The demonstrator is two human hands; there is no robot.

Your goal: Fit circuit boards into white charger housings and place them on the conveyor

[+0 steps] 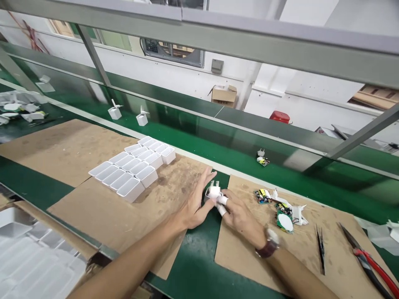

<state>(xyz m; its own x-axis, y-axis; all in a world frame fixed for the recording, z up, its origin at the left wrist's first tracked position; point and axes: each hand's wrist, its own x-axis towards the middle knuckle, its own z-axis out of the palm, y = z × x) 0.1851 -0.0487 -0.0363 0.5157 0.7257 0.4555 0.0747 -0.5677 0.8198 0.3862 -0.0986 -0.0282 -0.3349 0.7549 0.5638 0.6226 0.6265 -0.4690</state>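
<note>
Between my two hands is a small white plug housing [213,192] with two prongs pointing up. My right hand [241,218] has white covers on its fingertips and pinches the housing from the right. On the other side, my left hand [195,204] has its fingers stretched out, and its thumb rests against the housing's near side. The housing's underside is hidden by the hands. Left of them, white rectangular cases [129,189], open at the top, stand in rows on a cardboard sheet [168,199]. Circuit boards [282,211] with white plug parts lie to the right.
Tweezers [320,251] and red-handled pliers [363,253] lie on the right cardboard. A carton of white cases [34,257] stands at the lower left. Beyond the bench edge, a green belt [193,145] carries white units [142,119] and a board [263,160]. A metal beam [218,35] crosses above.
</note>
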